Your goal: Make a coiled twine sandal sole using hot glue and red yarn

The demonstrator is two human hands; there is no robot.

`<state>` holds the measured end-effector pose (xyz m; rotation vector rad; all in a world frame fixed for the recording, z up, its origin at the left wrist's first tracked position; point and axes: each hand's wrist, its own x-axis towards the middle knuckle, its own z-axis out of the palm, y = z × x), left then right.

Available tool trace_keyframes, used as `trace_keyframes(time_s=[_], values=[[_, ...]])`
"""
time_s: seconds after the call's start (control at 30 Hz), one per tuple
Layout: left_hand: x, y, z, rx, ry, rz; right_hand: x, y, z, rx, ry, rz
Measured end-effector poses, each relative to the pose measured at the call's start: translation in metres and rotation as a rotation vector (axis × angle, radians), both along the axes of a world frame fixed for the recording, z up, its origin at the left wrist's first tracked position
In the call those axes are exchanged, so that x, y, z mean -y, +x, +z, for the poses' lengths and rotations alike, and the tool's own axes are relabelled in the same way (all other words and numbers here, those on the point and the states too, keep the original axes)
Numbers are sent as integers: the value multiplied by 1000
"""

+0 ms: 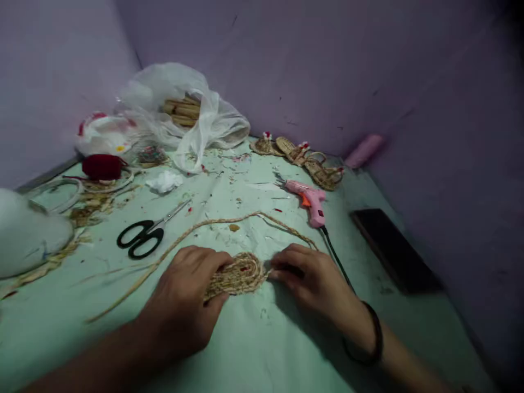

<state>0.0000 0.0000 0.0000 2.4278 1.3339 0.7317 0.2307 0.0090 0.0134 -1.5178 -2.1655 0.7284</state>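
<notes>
An oval coil of braided straw (239, 274), shaped like a small sole, lies at the front middle of the green-covered table. My left hand (190, 292) is closed around its left end, thumb on the near side and fingers over the top. At the coil's right end, my right hand (305, 273) pinches a strand of the straw braid between thumb and fingertips; the fingers partly hide it. A long loose straw braid (213, 221) arches across the table beyond both hands. Black-handled scissors (149, 232) lie with slightly parted blades beyond my left hand.
A pink glue gun (309, 199) with a dark cord lies beyond my right hand. A dark phone-like slab (395, 248) is at right. Small straw sandals (323, 170) lie by the wall. Behind are a plastic bag (204, 117) of stalks and dark red yarn (102, 166).
</notes>
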Motion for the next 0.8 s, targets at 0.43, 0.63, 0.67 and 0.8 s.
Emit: trace_keyframes(time_s=[0.43, 0.63, 0.67, 0.8], values=[[-3, 0, 0, 72, -2, -14, -18, -2, 2, 32, 85, 111], [-2, 2, 2, 57, -76, 33, -20, -2, 3, -24, 90, 185], [-1, 3, 2, 47, -90, 43, -20, -3, 3, -27, 88, 173], [-1, 6, 4, 12, -101, 51, -19, -8, 4, 12, 57, 101]])
